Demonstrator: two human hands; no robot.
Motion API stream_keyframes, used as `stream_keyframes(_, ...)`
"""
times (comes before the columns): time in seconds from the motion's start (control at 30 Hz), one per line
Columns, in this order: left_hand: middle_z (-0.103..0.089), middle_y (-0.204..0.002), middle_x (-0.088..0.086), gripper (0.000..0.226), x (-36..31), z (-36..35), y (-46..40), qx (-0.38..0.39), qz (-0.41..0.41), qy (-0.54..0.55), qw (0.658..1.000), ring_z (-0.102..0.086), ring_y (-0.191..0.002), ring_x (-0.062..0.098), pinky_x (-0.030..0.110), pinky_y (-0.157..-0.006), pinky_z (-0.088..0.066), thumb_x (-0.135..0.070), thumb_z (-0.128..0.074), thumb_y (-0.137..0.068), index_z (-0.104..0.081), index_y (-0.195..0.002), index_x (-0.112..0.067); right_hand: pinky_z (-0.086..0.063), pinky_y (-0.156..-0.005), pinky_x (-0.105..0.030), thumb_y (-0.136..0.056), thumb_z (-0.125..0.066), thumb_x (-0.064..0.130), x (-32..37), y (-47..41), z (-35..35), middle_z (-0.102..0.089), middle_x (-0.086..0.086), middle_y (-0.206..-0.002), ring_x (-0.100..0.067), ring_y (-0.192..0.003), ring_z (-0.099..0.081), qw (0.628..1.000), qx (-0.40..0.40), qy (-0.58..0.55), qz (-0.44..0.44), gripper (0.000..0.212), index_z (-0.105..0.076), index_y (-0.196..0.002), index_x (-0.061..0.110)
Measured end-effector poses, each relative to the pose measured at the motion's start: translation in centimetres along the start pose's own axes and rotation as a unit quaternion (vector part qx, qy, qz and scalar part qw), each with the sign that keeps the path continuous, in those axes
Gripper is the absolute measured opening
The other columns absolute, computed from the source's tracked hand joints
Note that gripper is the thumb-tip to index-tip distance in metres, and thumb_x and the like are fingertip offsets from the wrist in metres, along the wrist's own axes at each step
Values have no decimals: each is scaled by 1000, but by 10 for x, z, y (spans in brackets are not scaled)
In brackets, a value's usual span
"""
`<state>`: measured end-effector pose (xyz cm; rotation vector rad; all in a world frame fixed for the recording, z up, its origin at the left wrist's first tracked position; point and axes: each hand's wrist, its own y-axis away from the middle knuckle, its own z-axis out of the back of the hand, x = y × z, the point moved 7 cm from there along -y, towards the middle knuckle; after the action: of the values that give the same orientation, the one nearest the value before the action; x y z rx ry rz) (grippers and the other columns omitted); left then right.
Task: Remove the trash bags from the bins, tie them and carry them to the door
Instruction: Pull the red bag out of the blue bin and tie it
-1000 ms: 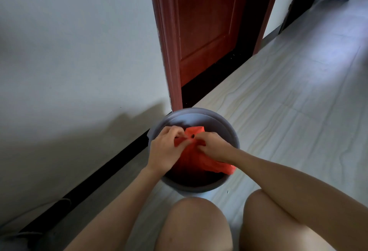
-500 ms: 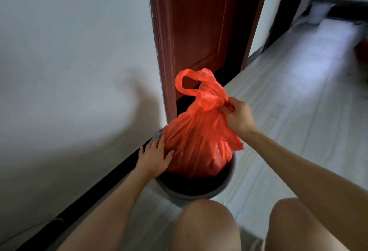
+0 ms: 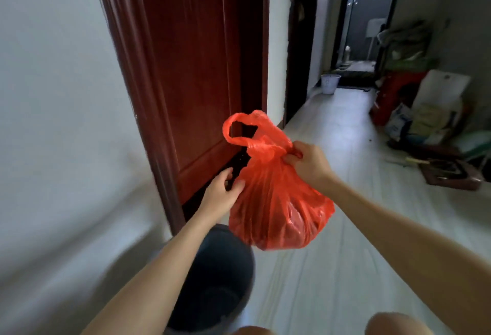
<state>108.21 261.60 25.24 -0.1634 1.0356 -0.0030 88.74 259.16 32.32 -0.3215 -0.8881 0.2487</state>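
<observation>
A full red trash bag (image 3: 276, 202), knotted at the top with a loop sticking up, hangs in the air above and to the right of the grey round bin (image 3: 212, 281). My right hand (image 3: 308, 164) grips the bag just under its knot. My left hand (image 3: 220, 194) is beside the bag's left side with fingers spread, touching or nearly touching it. The bin stands on the floor by the wall, and its inside looks dark with no liner visible.
A dark red door (image 3: 202, 69) in its frame is right behind the bag. The pale tiled hallway runs ahead, with a white basket bin (image 3: 330, 83) at the far end. Boxes, bags and clutter (image 3: 425, 122) line the right wall.
The bag has come up fully out of the bin and moved right. My left hand left the bin rim and rose beside the bag. My view lifted toward the hallway.
</observation>
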Motion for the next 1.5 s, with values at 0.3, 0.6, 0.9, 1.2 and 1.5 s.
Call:
stream_keyframes(0.3, -67, -86, -15, 42, -39, -162, 0, 237, 87, 331, 909, -55, -91, 10, 34, -84, -38, -10, -51, -59, -59, -96, -27, -23, -60, -24, -81, -57, 2, -171, 68, 17, -54, 4, -61, -16, -75, -45, 983, 23, 60, -173, 30, -53, -60, 23)
stream_keyframes(0.6, -65, -69, 5, 11, -26, -240, -16, 163, 66, 94, 980, -63, -64, 16, 35, -75, -53, -14, -59, -86, -63, -76, -14, -37, -73, -27, -84, -56, 8, -262, 112, 32, -65, -14, -99, -24, -95, -59, 946, 96, 96, -293, 31, -62, -114, 4)
stream_keyframes(0.9, -61, -51, -4, 22, -45, -223, -20, 77, 103, 213, 969, -55, -51, 3, 26, -58, -38, -9, -57, -82, -57, -61, -15, -33, -92, -36, -86, -43, 12, -268, 121, 127, -60, 1, -120, -22, -119, -45, 808, 174, 528, -196, 41, -44, -126, 23)
stream_keyframes(1.2, -59, -81, 3, 27, -45, -228, -3, 111, 90, 259, 955, -54, -75, 19, 32, -71, -43, 4, -54, -82, -58, -82, -22, -49, -54, -30, -84, -41, -1, -283, 162, 181, -56, -12, -87, -25, -61, -63, 886, 17, 153, -437, 44, -37, -126, 12)
stream_keyframes(1.5, -16, -154, -5, 98, -66, -273, 22, 282, -134, -44, 949, -21, -140, 10, 24, -109, -26, -7, -66, -81, 4, -147, -27, -51, -78, -37, -81, -52, -17, -253, 141, 148, -17, -5, -153, -25, -107, -58, 900, -38, -329, -282, 103, 7, -142, 42)
